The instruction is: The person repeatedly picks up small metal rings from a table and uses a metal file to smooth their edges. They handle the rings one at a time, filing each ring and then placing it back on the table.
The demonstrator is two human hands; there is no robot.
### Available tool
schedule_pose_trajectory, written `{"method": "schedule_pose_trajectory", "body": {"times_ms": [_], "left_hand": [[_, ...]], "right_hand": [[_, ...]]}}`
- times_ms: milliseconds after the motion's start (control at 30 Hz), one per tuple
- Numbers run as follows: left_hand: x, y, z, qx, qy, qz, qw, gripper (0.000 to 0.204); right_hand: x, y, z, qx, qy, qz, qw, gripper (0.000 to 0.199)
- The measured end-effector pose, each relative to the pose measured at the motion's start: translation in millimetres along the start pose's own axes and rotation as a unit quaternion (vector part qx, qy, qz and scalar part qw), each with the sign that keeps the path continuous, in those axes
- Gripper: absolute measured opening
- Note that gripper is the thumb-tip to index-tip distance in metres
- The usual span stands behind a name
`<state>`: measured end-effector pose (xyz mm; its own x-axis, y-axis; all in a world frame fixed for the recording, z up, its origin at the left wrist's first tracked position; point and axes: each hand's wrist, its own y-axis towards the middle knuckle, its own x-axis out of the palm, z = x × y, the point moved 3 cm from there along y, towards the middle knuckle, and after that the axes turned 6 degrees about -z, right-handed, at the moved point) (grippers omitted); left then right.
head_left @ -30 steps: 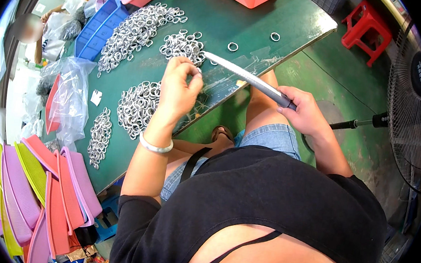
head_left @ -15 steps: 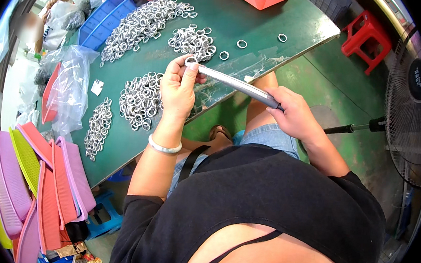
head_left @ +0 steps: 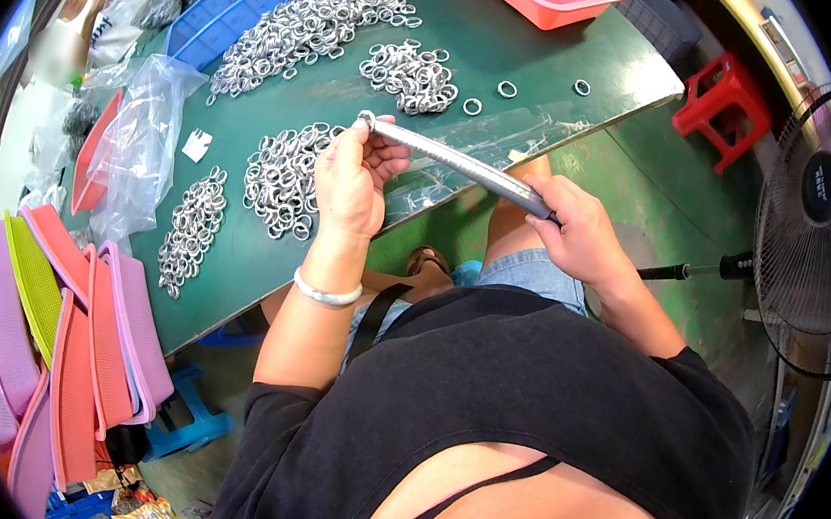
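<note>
My right hand (head_left: 577, 224) is wrapped around the dark grey handle of a ring mandrel (head_left: 454, 162), a tapering silver rod with fine markings. The rod slants up and to the left, towards my left hand (head_left: 351, 185). A silver ring (head_left: 367, 115) is pinched between my left thumb and forefinger at the mandrel's thin end; whether it sits around the tip or just off it, I cannot tell. My other left fingers curl loosely under the rod. Past my left hand lies a pile of silver rings (head_left: 289, 179), and a smaller ring pile (head_left: 410, 76) is farther off.
On the green table (head_left: 513, 46) are a large ring heap (head_left: 307, 28), a narrow pile (head_left: 193, 230) and several single rings. A blue basket (head_left: 225, 11), coral tray (head_left: 546, 9) and plastic bag (head_left: 144, 147) surround them. Stacked baskets (head_left: 0, 322) stand left, a fan (head_left: 808, 235) right.
The table and piles sit slightly differently in view as the head moved. My left fingers have loosened and lowered beneath the rod, while thumb and forefinger keep the ring at its tip.
</note>
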<state>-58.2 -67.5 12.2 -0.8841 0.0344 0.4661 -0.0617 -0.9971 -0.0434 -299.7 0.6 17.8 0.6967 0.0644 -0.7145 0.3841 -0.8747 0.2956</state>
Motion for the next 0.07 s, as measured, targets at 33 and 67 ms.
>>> {"method": "schedule_pose_trajectory", "body": {"times_ms": [33, 67], "left_hand": [[-0.5, -1.3, 1.7, -0.006, 0.019, -0.004, 1.000, 0.032], [0.1, -2.8, 3.5, -0.014, 0.037, -0.009, 0.999, 0.032]], "right_hand": [[1.0, 1.0, -0.9, 0.000, -0.002, -0.001, 1.000, 0.037], [1.5, 1.6, -1.8, -0.001, -0.004, -0.002, 1.000, 0.037]]}}
